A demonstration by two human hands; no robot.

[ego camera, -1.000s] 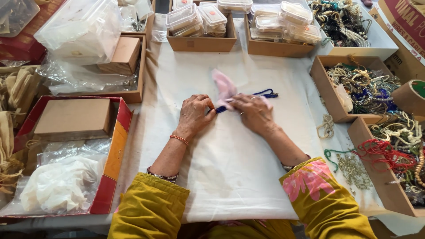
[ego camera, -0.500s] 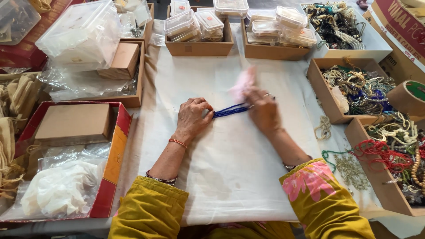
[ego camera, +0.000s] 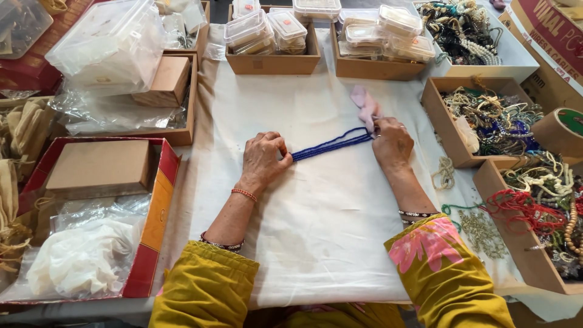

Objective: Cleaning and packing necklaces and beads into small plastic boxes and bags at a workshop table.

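A blue bead necklace (ego camera: 333, 145) of several strands lies stretched across the white cloth (ego camera: 316, 225). My left hand (ego camera: 263, 159) pinches its left end against the cloth. My right hand (ego camera: 392, 141) holds the right end together with a small pink cloth pouch (ego camera: 366, 104), which sticks up above the fingers. The two hands are about a forearm's width apart, and the strands run taut between them.
Cardboard trays of clear lidded boxes (ego camera: 272, 36) stand at the back. Trays of mixed beaded jewellery (ego camera: 486, 118) and red beads (ego camera: 528, 209) line the right side. A red tray (ego camera: 155, 218) with a brown box and bagged white cloth sits at left.
My hands have moved apart, drawing the blue necklace out of the pink pouch until it lies stretched full length. The right hand has carried the pouch to the right.
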